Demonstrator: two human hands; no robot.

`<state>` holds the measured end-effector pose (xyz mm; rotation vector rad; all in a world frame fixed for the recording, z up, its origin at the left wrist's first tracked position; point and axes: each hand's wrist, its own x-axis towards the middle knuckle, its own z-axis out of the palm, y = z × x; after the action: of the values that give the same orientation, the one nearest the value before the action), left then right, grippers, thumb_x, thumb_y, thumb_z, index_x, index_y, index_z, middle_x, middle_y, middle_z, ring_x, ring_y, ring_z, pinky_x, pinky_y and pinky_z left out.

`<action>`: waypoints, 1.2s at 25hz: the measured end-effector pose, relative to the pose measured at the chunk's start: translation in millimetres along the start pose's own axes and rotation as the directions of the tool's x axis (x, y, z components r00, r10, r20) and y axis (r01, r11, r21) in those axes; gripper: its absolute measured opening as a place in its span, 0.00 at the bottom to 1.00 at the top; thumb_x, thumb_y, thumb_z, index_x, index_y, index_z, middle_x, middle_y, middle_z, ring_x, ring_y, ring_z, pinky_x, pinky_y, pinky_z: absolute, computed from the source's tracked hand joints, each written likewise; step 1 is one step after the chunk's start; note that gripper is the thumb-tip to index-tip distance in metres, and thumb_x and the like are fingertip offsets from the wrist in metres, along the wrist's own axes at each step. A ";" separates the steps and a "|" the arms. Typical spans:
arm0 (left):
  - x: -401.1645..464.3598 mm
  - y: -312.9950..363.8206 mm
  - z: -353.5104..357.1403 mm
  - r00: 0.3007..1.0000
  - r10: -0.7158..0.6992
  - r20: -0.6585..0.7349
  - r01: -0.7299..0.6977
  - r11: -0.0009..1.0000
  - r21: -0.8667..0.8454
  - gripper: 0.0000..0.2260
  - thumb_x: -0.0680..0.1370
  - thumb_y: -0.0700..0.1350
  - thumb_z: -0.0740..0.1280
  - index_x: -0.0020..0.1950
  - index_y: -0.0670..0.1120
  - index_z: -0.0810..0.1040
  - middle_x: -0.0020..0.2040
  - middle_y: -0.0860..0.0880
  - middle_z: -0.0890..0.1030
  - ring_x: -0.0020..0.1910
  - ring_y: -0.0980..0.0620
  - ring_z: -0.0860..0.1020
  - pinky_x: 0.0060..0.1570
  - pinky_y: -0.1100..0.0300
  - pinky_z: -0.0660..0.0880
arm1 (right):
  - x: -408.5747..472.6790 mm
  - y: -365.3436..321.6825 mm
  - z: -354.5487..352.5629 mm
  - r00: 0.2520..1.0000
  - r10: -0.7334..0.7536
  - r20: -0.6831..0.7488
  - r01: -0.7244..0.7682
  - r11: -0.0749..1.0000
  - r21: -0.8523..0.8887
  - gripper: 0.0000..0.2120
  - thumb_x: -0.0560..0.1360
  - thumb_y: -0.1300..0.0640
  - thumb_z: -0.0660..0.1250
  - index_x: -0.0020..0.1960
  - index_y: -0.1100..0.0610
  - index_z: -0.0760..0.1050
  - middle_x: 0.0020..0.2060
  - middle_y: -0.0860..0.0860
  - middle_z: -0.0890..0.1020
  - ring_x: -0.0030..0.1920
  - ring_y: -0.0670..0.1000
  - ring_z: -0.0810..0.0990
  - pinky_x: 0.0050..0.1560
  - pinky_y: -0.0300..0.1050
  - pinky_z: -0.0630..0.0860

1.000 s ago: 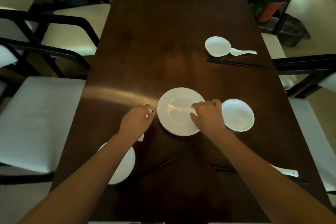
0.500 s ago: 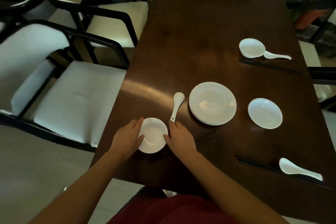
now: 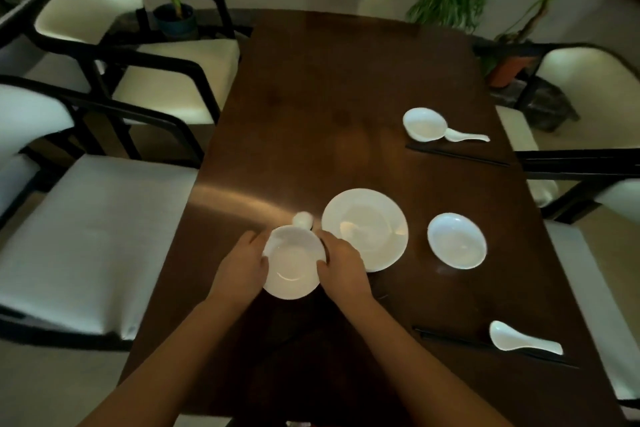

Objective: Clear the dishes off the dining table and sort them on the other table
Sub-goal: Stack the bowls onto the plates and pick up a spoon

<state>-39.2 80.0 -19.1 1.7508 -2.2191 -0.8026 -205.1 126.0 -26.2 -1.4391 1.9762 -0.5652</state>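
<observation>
Single head cam, looking fwd and down, close over dining table (image 3: 332, 107).

Both hands clasp the small white bowl (image 3: 292, 262) near the dark table's (image 3: 311, 114) front edge, left hand (image 3: 242, 270) on its left rim, right hand (image 3: 341, 269) on its right, and a spoon's (image 3: 303, 219) rounded end peeks out just behind it. Just right of that bowl sits the big plate (image 3: 365, 229), then a second bowl (image 3: 456, 240). Far behind to the right, a third bowl (image 3: 424, 124) touches a spoon, dark chopsticks (image 3: 457, 155) beside them.
</observation>
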 end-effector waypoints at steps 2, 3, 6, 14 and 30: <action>27.6 36.2 7.6 0.996 0.089 0.003 -0.089 0.994 -0.067 0.21 0.77 0.38 0.60 0.70 0.45 0.66 0.64 0.43 0.73 0.59 0.47 0.73 0.59 0.55 0.71 | 15.6 22.8 -32.4 0.996 0.047 -0.071 -0.046 0.999 0.013 0.21 0.75 0.60 0.61 0.68 0.52 0.68 0.57 0.53 0.79 0.56 0.52 0.77 0.62 0.47 0.71; 39.5 51.9 13.0 0.993 0.116 0.007 -0.115 0.988 -0.102 0.21 0.76 0.37 0.60 0.70 0.45 0.66 0.64 0.44 0.73 0.60 0.46 0.73 0.59 0.55 0.70 | 23.7 35.2 -46.1 0.993 0.075 -0.093 -0.074 0.997 0.008 0.22 0.76 0.60 0.61 0.69 0.51 0.67 0.59 0.53 0.78 0.57 0.52 0.76 0.63 0.47 0.70; 74.2 87.3 36.6 0.984 0.172 0.057 -0.162 0.976 -0.148 0.21 0.76 0.38 0.62 0.69 0.46 0.68 0.64 0.44 0.73 0.61 0.47 0.72 0.61 0.55 0.69 | 47.9 73.3 -75.4 0.981 0.137 -0.140 -0.140 0.990 -0.016 0.22 0.76 0.59 0.61 0.69 0.48 0.67 0.63 0.52 0.76 0.62 0.52 0.74 0.67 0.46 0.67; 112.3 97.7 77.4 0.972 0.161 0.171 -0.155 0.987 -0.046 0.22 0.76 0.40 0.63 0.71 0.45 0.66 0.66 0.42 0.71 0.62 0.45 0.71 0.64 0.53 0.67 | 75.4 118.7 -75.8 0.967 0.202 -0.154 -0.196 0.979 0.054 0.22 0.74 0.61 0.64 0.67 0.48 0.69 0.61 0.53 0.77 0.60 0.52 0.75 0.65 0.44 0.68; 104.6 76.5 75.7 0.938 0.322 0.124 -0.329 0.943 0.042 0.21 0.77 0.45 0.63 0.70 0.47 0.66 0.69 0.46 0.68 0.56 0.49 0.76 0.53 0.54 0.76 | 12.1 197.8 -156.1 0.702 0.584 -0.407 -0.594 0.796 0.117 0.28 0.73 0.56 0.66 0.71 0.53 0.62 0.68 0.57 0.66 0.66 0.58 0.68 0.60 0.54 0.71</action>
<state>-168.0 14.4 -59.3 1.3327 -2.5433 -0.7809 -451.9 173.8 -47.9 -0.6223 2.6305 -0.5836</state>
